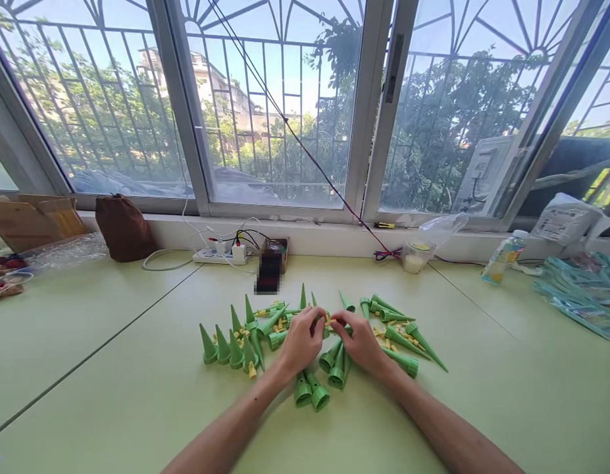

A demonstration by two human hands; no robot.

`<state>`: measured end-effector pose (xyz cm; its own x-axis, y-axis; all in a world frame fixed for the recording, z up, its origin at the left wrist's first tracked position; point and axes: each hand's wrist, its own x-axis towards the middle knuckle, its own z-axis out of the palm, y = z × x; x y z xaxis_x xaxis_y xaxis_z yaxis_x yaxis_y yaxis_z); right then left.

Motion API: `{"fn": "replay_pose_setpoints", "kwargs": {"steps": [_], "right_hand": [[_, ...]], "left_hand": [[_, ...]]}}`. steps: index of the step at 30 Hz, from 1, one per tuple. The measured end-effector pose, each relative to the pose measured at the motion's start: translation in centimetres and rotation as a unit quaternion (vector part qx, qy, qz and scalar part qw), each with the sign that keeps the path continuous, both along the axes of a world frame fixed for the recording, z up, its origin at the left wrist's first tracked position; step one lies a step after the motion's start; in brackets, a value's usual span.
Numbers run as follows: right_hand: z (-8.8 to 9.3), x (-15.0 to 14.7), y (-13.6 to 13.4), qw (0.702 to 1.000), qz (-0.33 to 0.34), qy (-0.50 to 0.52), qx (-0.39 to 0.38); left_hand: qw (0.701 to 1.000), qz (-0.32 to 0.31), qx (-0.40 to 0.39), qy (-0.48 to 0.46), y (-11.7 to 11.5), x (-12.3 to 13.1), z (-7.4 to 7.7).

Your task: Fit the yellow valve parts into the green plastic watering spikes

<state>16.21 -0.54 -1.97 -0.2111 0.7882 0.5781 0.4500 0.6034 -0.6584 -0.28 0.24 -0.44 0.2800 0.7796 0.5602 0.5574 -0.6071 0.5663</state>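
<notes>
The left hand (303,337) and right hand (362,343) are close together, thumb and fingers of each pinched on a small yellow piece (328,321) mid-table; fingertips cover most of it, so its full shape is hard to make out. The hands hide parts of some green cones (208,346), and both forearms run out of view at the near edge. A dark object (268,271) on the far side is blurred into blocks. The cones look like plastic, tapering to points from ribbed collars: several stand upright at left, others lie at right, and near ones show round, hollow openings. Scattered yellow bits (389,344) lie among them on the smooth, pale green table (112,395).
</notes>
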Motion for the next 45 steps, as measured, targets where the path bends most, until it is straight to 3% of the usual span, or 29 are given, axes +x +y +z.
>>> {"fn": "replay_pose_setpoints", "kwargs": {"steps": [9, 17, 45], "right_hand": [[-0.41, 0.09, 0.42, 0.995, -0.061, -0.077, 0.022], [-0.09, 0.04, -0.33, 0.998, -0.046, -0.03, 0.017], [-0.1, 0.09, 0.08, 0.999, -0.03, -0.036, -0.004]], "left_hand": [[1.0, -0.017, 0.012, 0.016, -0.09, 0.03, -0.14], [1.0, -0.011, 0.003, 0.001, -0.06, 0.02, -0.14], [1.0, -0.016, 0.006, 0.007, 0.07, 0.0, -0.35]]}}
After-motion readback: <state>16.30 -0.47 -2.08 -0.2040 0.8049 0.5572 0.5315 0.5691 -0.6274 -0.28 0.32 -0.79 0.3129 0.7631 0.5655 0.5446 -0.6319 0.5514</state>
